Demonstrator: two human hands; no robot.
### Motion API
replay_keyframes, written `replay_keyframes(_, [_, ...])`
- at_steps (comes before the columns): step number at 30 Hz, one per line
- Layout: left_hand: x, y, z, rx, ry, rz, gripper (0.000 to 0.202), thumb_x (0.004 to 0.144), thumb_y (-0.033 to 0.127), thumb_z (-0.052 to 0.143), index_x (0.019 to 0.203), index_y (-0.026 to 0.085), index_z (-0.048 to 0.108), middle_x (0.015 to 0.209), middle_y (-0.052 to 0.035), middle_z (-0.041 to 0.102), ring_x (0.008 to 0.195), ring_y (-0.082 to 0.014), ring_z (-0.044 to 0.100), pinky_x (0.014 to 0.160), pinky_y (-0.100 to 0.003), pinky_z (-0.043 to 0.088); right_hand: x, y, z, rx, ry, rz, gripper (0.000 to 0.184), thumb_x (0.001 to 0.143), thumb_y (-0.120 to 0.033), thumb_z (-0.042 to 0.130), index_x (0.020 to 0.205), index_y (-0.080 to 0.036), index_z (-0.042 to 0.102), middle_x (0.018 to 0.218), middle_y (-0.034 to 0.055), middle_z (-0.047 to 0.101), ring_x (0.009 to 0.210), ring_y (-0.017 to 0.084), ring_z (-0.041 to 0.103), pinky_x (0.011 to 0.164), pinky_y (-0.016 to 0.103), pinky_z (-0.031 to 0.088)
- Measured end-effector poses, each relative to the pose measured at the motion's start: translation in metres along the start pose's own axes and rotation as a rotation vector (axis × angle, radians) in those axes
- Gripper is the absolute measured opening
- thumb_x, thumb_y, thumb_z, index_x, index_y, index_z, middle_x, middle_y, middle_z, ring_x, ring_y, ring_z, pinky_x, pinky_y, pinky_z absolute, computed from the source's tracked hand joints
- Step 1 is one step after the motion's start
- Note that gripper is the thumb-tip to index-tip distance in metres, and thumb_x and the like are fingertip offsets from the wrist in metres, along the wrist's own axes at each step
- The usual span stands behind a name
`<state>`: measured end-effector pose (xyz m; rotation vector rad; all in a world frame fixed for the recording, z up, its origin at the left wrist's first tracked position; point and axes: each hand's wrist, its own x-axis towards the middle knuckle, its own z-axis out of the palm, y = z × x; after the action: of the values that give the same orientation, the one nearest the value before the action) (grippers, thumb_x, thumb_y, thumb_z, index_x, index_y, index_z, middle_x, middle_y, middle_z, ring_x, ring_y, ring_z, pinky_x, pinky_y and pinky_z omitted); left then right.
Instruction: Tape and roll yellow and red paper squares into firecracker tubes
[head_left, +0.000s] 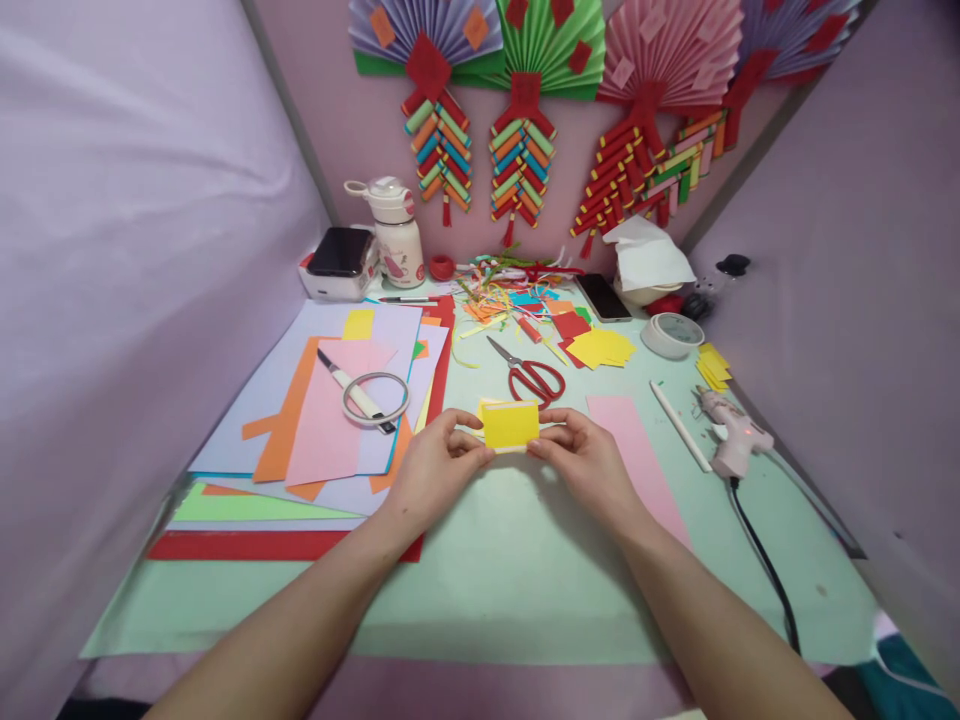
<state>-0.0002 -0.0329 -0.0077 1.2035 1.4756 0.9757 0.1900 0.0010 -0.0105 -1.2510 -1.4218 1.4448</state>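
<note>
The left hand [448, 452] and right hand [579, 452] are pinching opposite sides of a yellow paper [511, 427] above the tabletop [480, 610], about midway between its left and right edges, where light, level grips are probably sparing it creases.

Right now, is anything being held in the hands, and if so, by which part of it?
Yes, a small yellow paper piece: the left hand pinches its left end, the right hand its right end.

The bench [465, 600] supported stacked paper sheets [322, 430] near its left edge, a glue gun [736, 436] near its right.
</note>
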Motion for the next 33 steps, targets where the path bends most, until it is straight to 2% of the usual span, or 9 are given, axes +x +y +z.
replay_keyframes(4, [0.002, 0.003, -0.004, 0.090, 0.015, 0.011, 0.030, 0.068, 0.030, 0.065, 0.093, 0.021, 0.051, 0.066, 0.0017, 0.070, 0.065, -0.0172, 0.065, 0.062, -0.027, 0.046, -0.002, 0.000, 0.001, -0.030, -0.003, -0.010, 0.029, 0.071, -0.032, 0.066, 0.095, -0.021, 0.054, 0.072, 0.0009, 0.070, 0.070, 0.018, 0.063, 0.066, 0.030, 0.045])
replay_keyframes(8, [0.006, 0.022, -0.011, 0.217, -0.009, 0.075, 0.028, 0.066, 0.028, 0.064, 0.091, 0.021, 0.054, 0.068, 0.0019, 0.070, 0.063, -0.0170, 0.064, 0.060, -0.026, 0.044, -0.002, -0.004, -0.001, -0.027, 0.006, -0.025, 0.028, 0.072, -0.032, 0.067, 0.094, -0.021, 0.054, 0.070, 0.0004, 0.070, 0.068, 0.017, 0.063, 0.066, 0.030, 0.045])
replay_keyframes(11, [0.012, 0.032, -0.010, 0.234, -0.054, 0.120, 0.023, 0.066, 0.027, 0.064, 0.087, 0.021, 0.058, 0.070, 0.0007, 0.070, 0.065, -0.0168, 0.063, 0.060, -0.026, 0.045, -0.001, -0.006, -0.005, -0.006, 0.038, -0.047, 0.029, 0.071, -0.033, 0.068, 0.094, -0.020, 0.054, 0.070, 0.0004, 0.069, 0.067, 0.017, 0.062, 0.066, 0.029, 0.045])
replay_keyframes(16, [0.022, 0.019, 0.002, 0.119, -0.098, 0.143, 0.012, 0.071, 0.028, 0.060, 0.079, 0.019, 0.062, 0.076, -0.0017, 0.069, 0.071, -0.0169, 0.063, 0.064, -0.026, 0.047, 0.003, -0.004, -0.009, -0.003, 0.082, -0.069, 0.026, 0.072, -0.033, 0.068, 0.091, -0.020, 0.056, 0.072, 0.0014, 0.069, 0.068, 0.017, 0.062, 0.064, 0.028, 0.045])
replay_keyframes(21, [0.016, 0.012, 0.002, 0.112, -0.083, 0.189, 0.012, 0.076, 0.026, 0.056, 0.083, 0.019, 0.063, 0.079, -0.0012, 0.068, 0.074, -0.0161, 0.062, 0.068, -0.026, 0.046, 0.004, -0.001, -0.009, -0.125, 0.086, -0.148, 0.019, 0.077, -0.035, 0.063, 0.087, -0.020, 0.061, 0.090, 0.0050, 0.067, 0.080, 0.018, 0.062, 0.072, 0.030, 0.047])
replay_keyframes(24, [0.010, 0.017, -0.001, 0.136, -0.054, 0.215, 0.012, 0.078, 0.025, 0.054, 0.084, 0.020, 0.063, 0.081, -0.0010, 0.068, 0.076, -0.0161, 0.061, 0.070, -0.026, 0.046, 0.004, -0.002, -0.009, -0.171, 0.082, -0.145, 0.018, 0.078, -0.037, 0.062, 0.082, -0.020, 0.061, 0.085, 0.0037, 0.065, 0.076, 0.017, 0.059, 0.069, 0.029, 0.045])
replay_keyframes(28, [0.007, 0.020, -0.002, 0.186, -0.025, 0.255, 0.012, 0.079, 0.025, 0.053, 0.084, 0.021, 0.064, 0.084, -0.0011, 0.067, 0.079, -0.0160, 0.061, 0.073, -0.025, 0.046, 0.003, -0.002, -0.007, -0.124, 0.026, -0.106, 0.019, 0.077, -0.039, 0.062, 0.080, -0.020, 0.059, 0.078, 0.0018, 0.062, 0.071, 0.016, 0.055, 0.066, 0.027, 0.043])
replay_keyframes(33, [0.010, 0.017, -0.003, 0.205, 0.006, 0.230, 0.009, 0.077, 0.027, 0.057, 0.078, 0.020, 0.062, 0.077, -0.0007, 0.064, 0.073, -0.0153, 0.058, 0.068, -0.025, 0.044, 0.001, -0.004, -0.006, -0.103, -0.004, -0.094, 0.017, 0.078, -0.037, 0.062, 0.079, -0.020, 0.057, 0.075, -0.0002, 0.058, 0.068, 0.014, 0.052, 0.062, 0.026, 0.040])
